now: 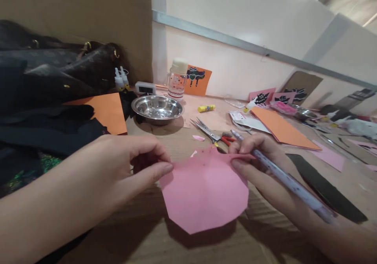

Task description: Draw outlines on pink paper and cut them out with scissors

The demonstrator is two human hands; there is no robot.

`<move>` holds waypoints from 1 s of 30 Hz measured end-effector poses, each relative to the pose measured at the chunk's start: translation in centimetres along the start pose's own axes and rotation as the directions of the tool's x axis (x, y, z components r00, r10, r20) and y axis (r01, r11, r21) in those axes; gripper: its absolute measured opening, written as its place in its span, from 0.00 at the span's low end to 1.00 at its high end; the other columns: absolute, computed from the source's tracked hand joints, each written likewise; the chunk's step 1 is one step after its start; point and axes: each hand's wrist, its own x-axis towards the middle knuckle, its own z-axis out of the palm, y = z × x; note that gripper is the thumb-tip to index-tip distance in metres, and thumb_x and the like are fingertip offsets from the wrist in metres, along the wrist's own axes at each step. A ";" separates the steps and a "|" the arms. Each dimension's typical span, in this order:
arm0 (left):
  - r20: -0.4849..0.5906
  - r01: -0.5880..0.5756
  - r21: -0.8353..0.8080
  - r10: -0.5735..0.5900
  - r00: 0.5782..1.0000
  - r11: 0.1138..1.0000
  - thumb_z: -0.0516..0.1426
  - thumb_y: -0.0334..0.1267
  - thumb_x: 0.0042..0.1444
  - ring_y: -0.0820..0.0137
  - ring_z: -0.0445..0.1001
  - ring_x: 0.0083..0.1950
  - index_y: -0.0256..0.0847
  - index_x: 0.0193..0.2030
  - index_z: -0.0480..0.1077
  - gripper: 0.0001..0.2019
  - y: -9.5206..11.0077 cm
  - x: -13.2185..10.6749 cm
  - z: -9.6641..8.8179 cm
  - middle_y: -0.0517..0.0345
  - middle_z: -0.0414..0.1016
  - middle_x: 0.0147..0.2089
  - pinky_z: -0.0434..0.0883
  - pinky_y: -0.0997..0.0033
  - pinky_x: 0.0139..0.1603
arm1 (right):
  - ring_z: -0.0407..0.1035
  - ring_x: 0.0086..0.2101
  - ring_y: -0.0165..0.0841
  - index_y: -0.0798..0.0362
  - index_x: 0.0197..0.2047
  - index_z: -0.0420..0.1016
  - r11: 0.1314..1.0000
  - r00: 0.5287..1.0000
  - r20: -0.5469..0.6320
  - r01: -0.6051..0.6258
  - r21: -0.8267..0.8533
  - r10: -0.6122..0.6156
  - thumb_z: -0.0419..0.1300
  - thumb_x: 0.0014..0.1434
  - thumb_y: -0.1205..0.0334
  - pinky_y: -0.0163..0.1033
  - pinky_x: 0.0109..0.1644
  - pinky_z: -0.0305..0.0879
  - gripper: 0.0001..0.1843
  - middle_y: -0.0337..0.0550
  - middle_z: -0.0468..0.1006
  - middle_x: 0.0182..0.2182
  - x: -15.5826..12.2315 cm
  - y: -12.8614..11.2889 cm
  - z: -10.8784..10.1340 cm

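Note:
A pink cut paper shape (204, 193) hangs just above the wooden table (141, 236), held at both upper corners. My left hand (129, 165) pinches its left edge between thumb and fingers. On the other side, my right hand (259, 158) grips the right edge and also holds a pale patterned pen (294, 185) that points up and to the left. Red-handled scissors (213, 133) lie open on the table just behind the paper, with small pink scraps (198, 138) beside them.
A steel bowl (157, 107) stands behind, with a yellow glue stick (206, 108), a jar (177, 79) and small glue bottles (121, 79). Dark bags (44, 83) and orange paper (108, 112) fill the left. Orange sheet (279, 129), pink sheets and a black strip (326, 191) lie right.

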 end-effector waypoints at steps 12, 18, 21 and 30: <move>0.226 0.047 0.076 -0.064 0.972 0.996 0.54 0.51 0.60 0.63 0.72 0.34 0.46 0.32 0.74 0.14 -2.1 0.6 3.8 0.58 0.77 0.32 0.63 0.65 0.34 | 0.69 0.31 0.30 0.51 0.43 0.80 0.952 0.889 0.375 0.303 -0.053 -0.262 0.51 0.71 0.58 0.37 0.38 0.65 0.16 0.41 0.75 0.29 0.5 -0.3 0.1; 0.191 0.003 0.085 -0.020 0.981 0.996 0.56 0.50 0.59 0.60 0.71 0.36 0.46 0.30 0.73 0.13 -2.2 0.7 4.4 0.57 0.75 0.31 0.61 0.64 0.34 | 0.64 0.22 0.26 0.50 0.29 0.62 0.981 0.931 0.348 0.160 -0.106 -0.114 0.62 0.56 0.69 0.30 0.24 0.59 0.11 0.33 0.69 0.23 -0.3 0.2 4.7; 0.166 -0.025 0.096 0.009 0.986 0.995 0.56 0.49 0.58 0.60 0.70 0.36 0.46 0.30 0.72 0.12 -2.3 0.7 4.6 0.57 0.76 0.31 0.61 0.63 0.35 | 0.66 0.22 0.28 0.50 0.25 0.57 0.981 0.937 0.332 0.152 -0.118 -0.105 0.59 0.56 0.69 0.32 0.24 0.60 0.14 0.34 0.68 0.20 -0.3 1.6 5.6; 0.146 -0.068 0.098 0.054 0.988 0.993 0.56 0.49 0.58 0.60 0.70 0.33 0.48 0.29 0.72 0.12 -2.7 0.7 4.8 0.58 0.75 0.28 0.61 0.63 0.32 | 0.62 0.19 0.27 0.50 0.23 0.57 0.975 0.942 0.334 0.094 -0.199 -0.023 0.58 0.54 0.65 0.34 0.23 0.57 0.13 0.35 0.66 0.18 0.4 1.0 5.9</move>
